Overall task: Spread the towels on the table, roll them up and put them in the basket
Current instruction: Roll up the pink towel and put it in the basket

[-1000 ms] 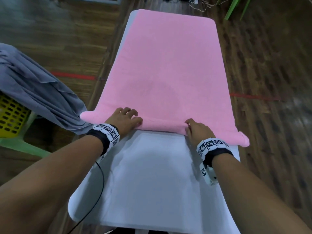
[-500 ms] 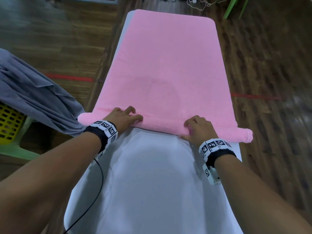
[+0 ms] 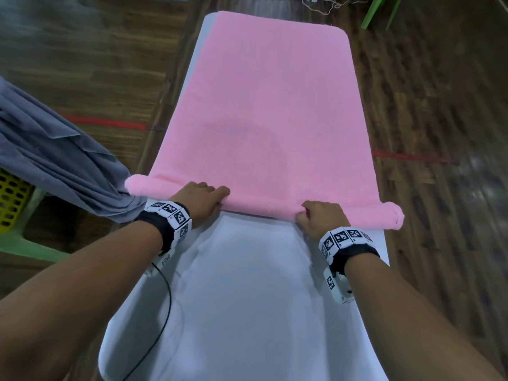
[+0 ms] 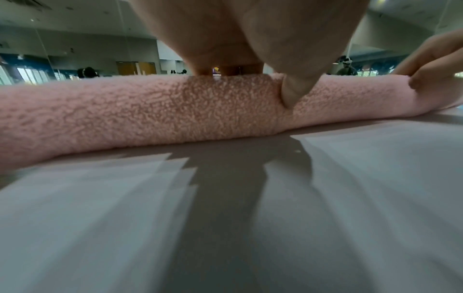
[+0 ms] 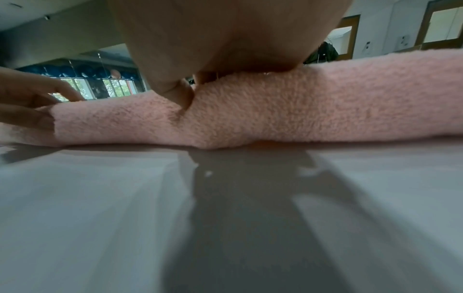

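The left hand (image 3: 202,200) and the right hand (image 3: 320,218) are shown apart, each clamped on the rolled near edge of the pink towel (image 3: 275,111), fingers over the top and thumb behind. The rest is spread flat toward 12 o'clock on the white table (image 3: 247,298). The towel is judged soft, light and limp, best gripped at two spaced points along the roll.

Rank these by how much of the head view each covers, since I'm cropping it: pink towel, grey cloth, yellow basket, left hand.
1. pink towel
2. grey cloth
3. left hand and yellow basket: they look alike in area, and the basket is cut off by the frame and partly covered by the cloth, so no ranking.
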